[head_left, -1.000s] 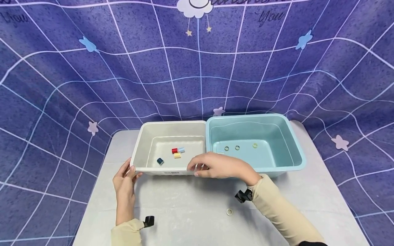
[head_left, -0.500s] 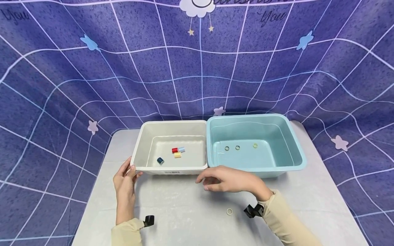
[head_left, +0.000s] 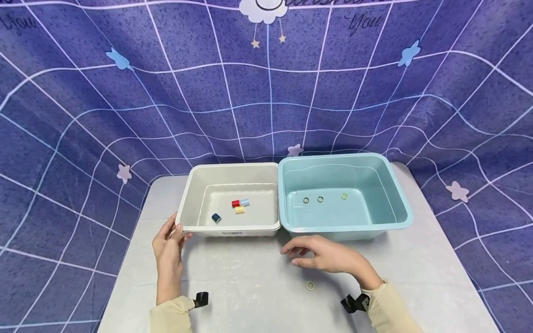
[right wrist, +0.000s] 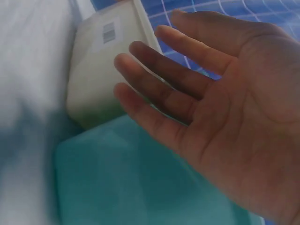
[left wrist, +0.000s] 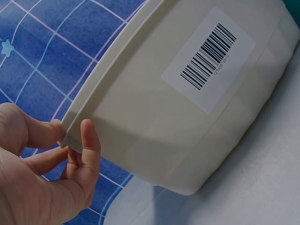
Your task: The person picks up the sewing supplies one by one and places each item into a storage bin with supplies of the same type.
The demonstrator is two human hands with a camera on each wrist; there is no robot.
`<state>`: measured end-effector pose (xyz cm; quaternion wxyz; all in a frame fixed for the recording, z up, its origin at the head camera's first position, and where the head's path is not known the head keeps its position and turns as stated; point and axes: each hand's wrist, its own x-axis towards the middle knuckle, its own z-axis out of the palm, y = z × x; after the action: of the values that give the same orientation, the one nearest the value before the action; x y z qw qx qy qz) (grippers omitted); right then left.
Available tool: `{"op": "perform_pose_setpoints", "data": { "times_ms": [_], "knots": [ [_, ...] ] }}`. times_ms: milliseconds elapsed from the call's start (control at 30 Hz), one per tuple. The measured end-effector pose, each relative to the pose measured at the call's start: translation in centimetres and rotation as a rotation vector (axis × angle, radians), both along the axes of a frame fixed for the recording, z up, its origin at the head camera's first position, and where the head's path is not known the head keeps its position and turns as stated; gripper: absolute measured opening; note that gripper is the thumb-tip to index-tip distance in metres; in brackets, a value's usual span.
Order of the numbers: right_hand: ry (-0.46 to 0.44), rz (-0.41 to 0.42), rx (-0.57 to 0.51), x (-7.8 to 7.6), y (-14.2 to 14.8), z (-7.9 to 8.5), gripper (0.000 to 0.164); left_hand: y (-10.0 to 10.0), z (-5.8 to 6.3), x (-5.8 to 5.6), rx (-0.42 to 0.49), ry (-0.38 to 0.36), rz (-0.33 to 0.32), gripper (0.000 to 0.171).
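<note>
My left hand grips the front left corner of the white plastic bin, thumb and fingers at its rim; the left wrist view shows the barcode label on its side. Inside lie a red thread spool, a light blue spool, a yellow spool and a dark spool. My right hand hovers before the teal bin, fingers loosely spread and holding nothing. On the table below that hand lies a small ring.
Three small rings, one of them yellowish, lie on the teal bin's floor. Both bins stand side by side on the pale table. A purple-blue gridded cloth hangs behind and at the sides.
My right hand has moved right and toward me, from the white bin's front rim to a spot before the teal bin. The left hand has stayed at the white bin's corner.
</note>
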<state>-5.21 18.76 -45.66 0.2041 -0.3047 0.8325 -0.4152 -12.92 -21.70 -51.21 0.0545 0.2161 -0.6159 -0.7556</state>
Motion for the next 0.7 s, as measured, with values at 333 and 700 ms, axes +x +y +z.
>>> {"op": "perform_pose_setpoints", "data": {
  "times_ms": [333,700],
  "knots": [
    [-0.036,-0.14,-0.097,2.0,2.3,-3.6,0.027,0.1,-0.1,0.1,-0.006,0.002,-0.004,0.05],
    [-0.121,-0.198,-0.073,4.2,3.5,-7.6,0.03,0.1,0.3,0.2,0.019,0.001,-0.006,0.049]
  ]
}}
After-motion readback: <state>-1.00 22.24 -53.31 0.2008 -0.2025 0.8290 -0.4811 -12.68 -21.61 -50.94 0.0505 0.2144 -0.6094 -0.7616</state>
